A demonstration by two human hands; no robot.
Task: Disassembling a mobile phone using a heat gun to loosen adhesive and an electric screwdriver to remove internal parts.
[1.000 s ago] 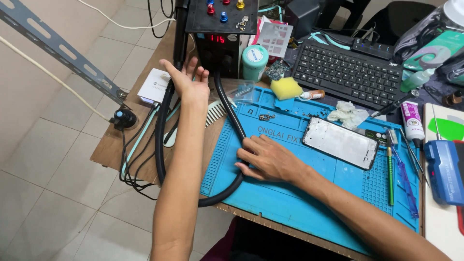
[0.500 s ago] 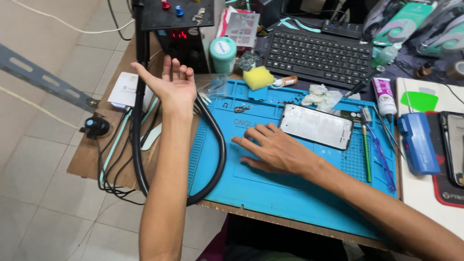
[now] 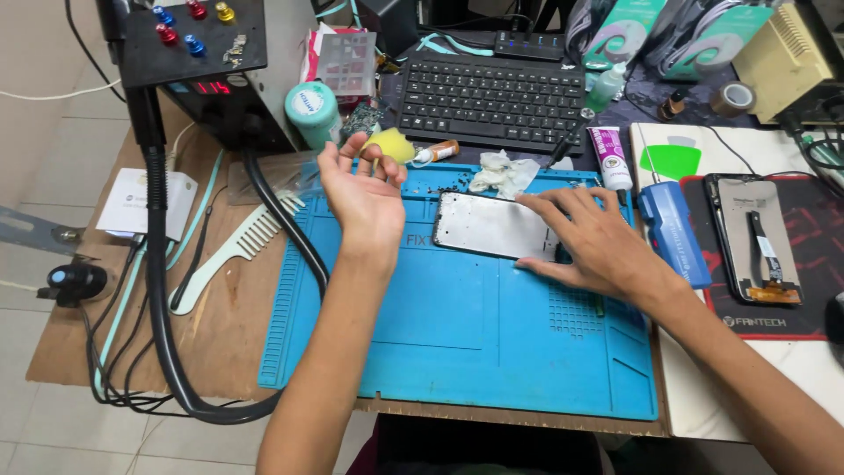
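- Two hands show in the head view: the left hand (image 3: 362, 189) is raised above the blue mat (image 3: 457, 317), fingers loosely spread, gripping nothing.
- Right hand (image 3: 598, 242) lies flat, fingers spread, pressing the phone panel (image 3: 488, 226) at its right edge.
- Just beyond the left hand sits a yellow sponge (image 3: 393, 143).

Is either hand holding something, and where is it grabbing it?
The right hand holds nothing; it presses flat on the phone screen panel. The left hand is raised; whether it grips anything cannot be told.

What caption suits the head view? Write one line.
Right hand rests on a phone screen panel on a blue mat; left hand raised open.
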